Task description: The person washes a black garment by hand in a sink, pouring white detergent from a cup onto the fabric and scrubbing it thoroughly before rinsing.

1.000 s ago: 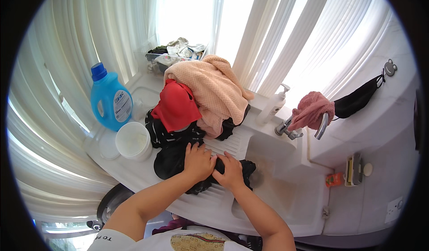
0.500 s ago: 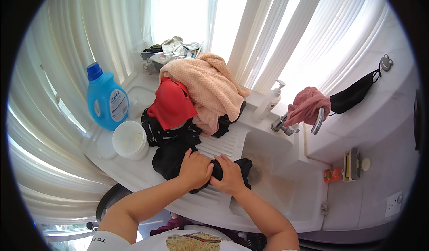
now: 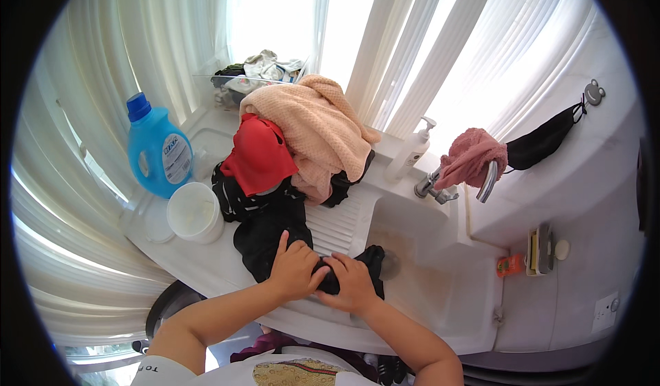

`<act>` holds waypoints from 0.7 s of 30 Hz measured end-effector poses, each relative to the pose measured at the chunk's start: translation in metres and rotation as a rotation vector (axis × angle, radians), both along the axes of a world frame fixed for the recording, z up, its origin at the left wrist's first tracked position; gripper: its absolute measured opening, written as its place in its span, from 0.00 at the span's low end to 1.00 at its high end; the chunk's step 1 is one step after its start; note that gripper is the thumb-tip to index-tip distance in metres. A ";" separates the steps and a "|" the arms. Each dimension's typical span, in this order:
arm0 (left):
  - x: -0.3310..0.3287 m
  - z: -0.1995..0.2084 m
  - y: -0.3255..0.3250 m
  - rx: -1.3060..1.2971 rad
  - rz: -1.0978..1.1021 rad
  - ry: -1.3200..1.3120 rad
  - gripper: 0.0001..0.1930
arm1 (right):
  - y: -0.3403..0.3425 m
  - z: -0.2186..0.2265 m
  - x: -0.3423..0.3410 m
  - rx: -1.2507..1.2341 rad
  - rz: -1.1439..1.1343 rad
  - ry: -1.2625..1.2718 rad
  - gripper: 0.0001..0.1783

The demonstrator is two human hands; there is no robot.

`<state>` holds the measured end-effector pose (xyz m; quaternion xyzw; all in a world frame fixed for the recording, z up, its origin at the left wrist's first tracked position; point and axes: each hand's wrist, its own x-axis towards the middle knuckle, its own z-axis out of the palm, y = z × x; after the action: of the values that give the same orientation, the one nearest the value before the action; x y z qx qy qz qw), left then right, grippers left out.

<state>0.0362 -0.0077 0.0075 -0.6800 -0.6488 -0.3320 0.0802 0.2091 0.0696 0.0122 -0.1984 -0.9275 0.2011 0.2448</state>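
the black garment (image 3: 265, 245) lies at lower center, clasped in the grip of left hand (image 3: 295, 274) and right hand (image 3: 350, 283); its handling appears unfinished. the red garment (image 3: 259, 152) and peach towel (image 3: 309, 118) lie above, outside the grip. room extends right over the sink (image 3: 440, 279); the front edge of the counter (image 3: 212, 266) limits movement below.

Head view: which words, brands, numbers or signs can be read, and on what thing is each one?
Blue detergent bottle, white label: bold dark lettering, not copied here.
Left white sleeve: dark letters, not copied.
White pump bottle: print too small to read.
Orange packet: too small to read.
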 end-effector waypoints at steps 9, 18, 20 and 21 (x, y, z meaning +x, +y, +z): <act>-0.019 -0.005 0.037 -0.221 -0.192 -0.246 0.09 | 0.031 -0.014 -0.007 0.063 -0.025 0.078 0.27; -0.046 -0.050 -0.048 -0.108 0.541 -0.220 0.32 | 0.089 -0.011 0.054 -0.628 -0.290 -0.210 0.40; -0.040 -0.044 -0.046 -0.304 0.451 -0.402 0.33 | 0.096 -0.014 0.016 -0.940 -0.314 0.102 0.46; -0.031 -0.020 -0.036 -0.350 0.341 -0.706 0.33 | 0.107 -0.021 -0.004 -0.850 -0.367 -0.029 0.49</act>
<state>0.0050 -0.0438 -0.0120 -0.4109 -0.7862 -0.4111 -0.2096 0.2053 0.1763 -0.0086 -0.4450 -0.7158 0.5138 0.1603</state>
